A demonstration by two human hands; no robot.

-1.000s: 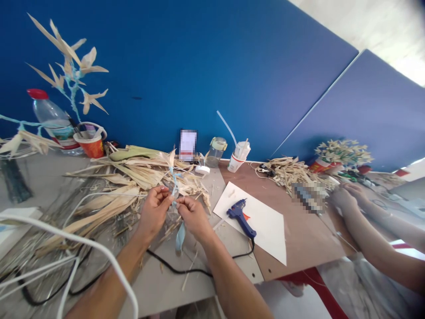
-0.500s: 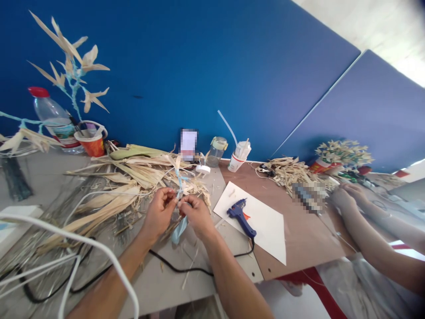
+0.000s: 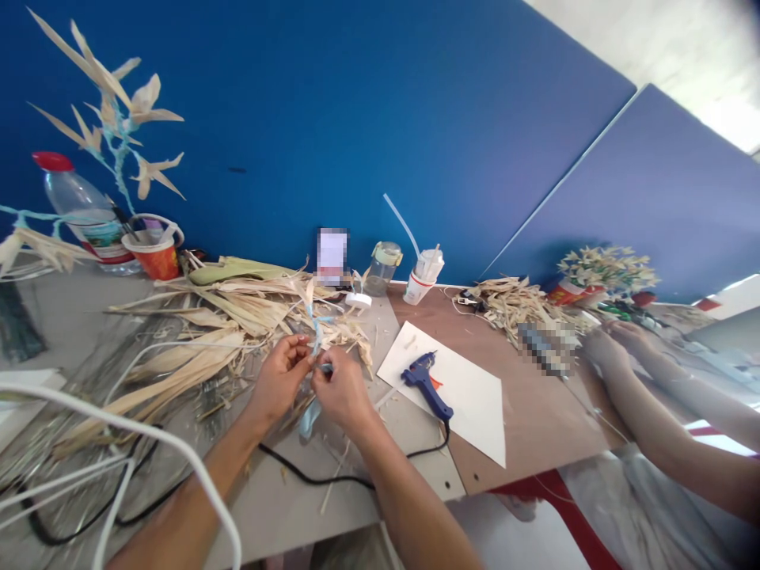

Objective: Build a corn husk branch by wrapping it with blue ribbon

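Observation:
My left hand (image 3: 283,378) pinches a thin stem wrapped in light blue (image 3: 317,331), with pale husk petals at its top. Beside it, almost touching, my right hand (image 3: 343,389) is closed at the stem's lower end, its fingers curled. A light blue strip (image 3: 309,419) hangs below the two hands. Dry corn husks (image 3: 255,309) lie spread behind and left of my hands. To the right, a blue glue gun (image 3: 428,386) rests on a white sheet (image 3: 480,404).
A red-capped bottle (image 3: 89,210) and a red cup (image 3: 155,260) holding a husk-flower branch stand at left. A white cable (image 3: 178,443) loops in front. At the back are a jar (image 3: 383,267) and white cup (image 3: 419,289). Another person's arms (image 3: 653,412) rest at right.
The view has shifted slightly, moving the scene left. My right hand has turned, its fingers now more curled over beside the stem. My left hand still pinches the stem.

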